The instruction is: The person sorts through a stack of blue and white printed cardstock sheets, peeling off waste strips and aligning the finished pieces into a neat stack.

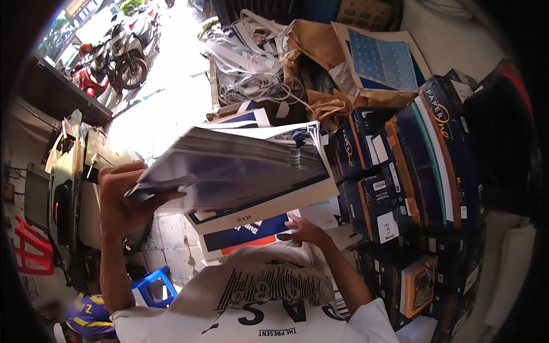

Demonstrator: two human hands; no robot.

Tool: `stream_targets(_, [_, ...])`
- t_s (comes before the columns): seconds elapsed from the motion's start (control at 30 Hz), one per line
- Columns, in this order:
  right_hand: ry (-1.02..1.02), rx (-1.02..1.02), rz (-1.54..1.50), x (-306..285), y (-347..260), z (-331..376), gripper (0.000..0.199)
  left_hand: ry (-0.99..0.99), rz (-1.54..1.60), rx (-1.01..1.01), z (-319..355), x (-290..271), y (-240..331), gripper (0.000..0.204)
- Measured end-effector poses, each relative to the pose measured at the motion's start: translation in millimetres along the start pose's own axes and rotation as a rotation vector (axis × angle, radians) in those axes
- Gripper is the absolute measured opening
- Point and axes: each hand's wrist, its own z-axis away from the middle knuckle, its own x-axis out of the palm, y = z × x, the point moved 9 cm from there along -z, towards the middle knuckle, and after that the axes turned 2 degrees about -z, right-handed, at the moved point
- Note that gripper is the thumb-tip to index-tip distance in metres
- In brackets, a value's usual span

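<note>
My left hand (123, 191) is closed round the left corner of a thick stack of greyish, glossy sheets (240, 168). The stack is tilted, with that corner raised toward me. Beneath it is a shallow white and dark blue box (269, 207); the stack's far end still rests in or on it. My right hand (306, 231) is lower and to the right, fingers apart, beside a flat blue, white and red box (246, 235). I cannot tell whether its fingertips touch that box.
Stacked dark blue paper cartons (412, 166) rise at my right. Beyond the box lie tangled white straps (251, 63) and crumpled brown paper (317, 43). A blue plastic stool (154, 288) and another person in a purple shirt (91, 314) are at lower left. Motorbikes (123, 60) stand outside.
</note>
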Motion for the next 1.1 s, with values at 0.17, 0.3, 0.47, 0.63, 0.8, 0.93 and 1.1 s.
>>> stream_targets(0.17, [0.188, -0.744, -0.905, -37, -153, -41, 0.062, 0.328, 0.040, -0.251, 16, -95, 10, 0.051])
stream_targets(0.3, [0.090, -0.889, -1.185, -41, -221, -37, 0.031, 0.554, 0.018, -0.328, 45, -155, 10, 0.057])
stream_targets(0.47, [0.209, -1.092, -0.767, -58, -277, 16, 0.026, 0.804, 0.035, -0.428, 90, -184, -9, 0.043])
stream_targets(0.63, [0.057, -0.790, -1.092, -25, -278, -26, 0.025, 0.824, 0.124, -0.288, 106, -166, 7, 0.035])
stream_targets(0.8, [0.447, -0.889, -0.728, -44, -310, 30, 0.040, 0.927, 0.089, -0.480, 153, -166, -37, 0.031])
stream_targets(0.93, [0.546, -0.931, -0.153, -60, -392, 83, 0.036, 1.211, 0.408, -0.743, 213, -112, -100, 0.034])
stream_targets(1.1, [0.441, -1.046, 0.488, -6, -477, 112, 0.043, 1.155, 0.840, -0.968, 274, 56, -188, 0.032])
